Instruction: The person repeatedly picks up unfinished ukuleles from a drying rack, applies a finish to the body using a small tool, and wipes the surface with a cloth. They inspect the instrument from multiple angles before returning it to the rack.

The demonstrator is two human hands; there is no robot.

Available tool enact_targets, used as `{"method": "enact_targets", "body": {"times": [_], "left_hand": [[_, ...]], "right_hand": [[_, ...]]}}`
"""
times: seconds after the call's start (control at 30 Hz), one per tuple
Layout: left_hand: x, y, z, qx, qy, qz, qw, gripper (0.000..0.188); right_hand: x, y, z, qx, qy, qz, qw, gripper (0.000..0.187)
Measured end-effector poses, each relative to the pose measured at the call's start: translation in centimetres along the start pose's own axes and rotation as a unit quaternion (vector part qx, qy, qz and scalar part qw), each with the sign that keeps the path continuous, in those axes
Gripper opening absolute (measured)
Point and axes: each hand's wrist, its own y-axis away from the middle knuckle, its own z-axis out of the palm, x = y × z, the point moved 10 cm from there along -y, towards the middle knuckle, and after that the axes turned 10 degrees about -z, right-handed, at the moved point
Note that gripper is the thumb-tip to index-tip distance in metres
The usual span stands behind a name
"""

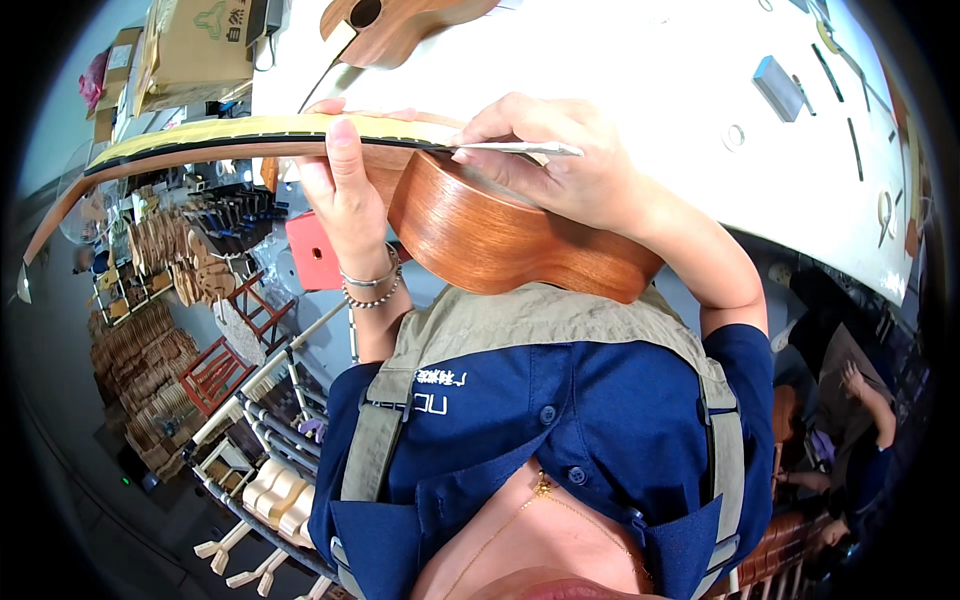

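A small brown wooden guitar (480, 235) rests on its side against my apron, at the edge of the table. Its neck reaches far to the left, and yellow tape (230, 131) covers the fretboard face. My left hand (348, 195) is wrapped round the neck near the body, thumb on the near side and fingertips showing beyond the tape. Between the thumb and fingers of my right hand (575, 150) is a thin, whitish, pointed strip (520, 149); its kind is unclear. The strip's tip touches or nearly touches the neck where it meets the body.
On the white table (640, 60) lie another guitar (420, 30), a grey-blue block (778, 88) and a small ring (734, 136), with several thin tools at the right. Cardboard boxes (195, 55) stand back left. Racked wooden parts (150, 370) fill the left; a co-worker (870, 400) sits right.
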Motion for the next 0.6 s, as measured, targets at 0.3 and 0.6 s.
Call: {"method": "enact_targets", "body": {"times": [0.3,0.6], "left_hand": [[-0.3,-0.2,-0.1,-0.006,0.002,-0.008,1.0,0.034],[0.0,-0.1,0.0,-0.008,0.002,0.007,1.0,0.033]], "right_hand": [[0.2,2.5,-0.8,-0.044,0.034,0.008,0.998,0.009],[-1.0,2.7,-2.3,-0.021,0.052,-0.014,0.998,0.011]]}}
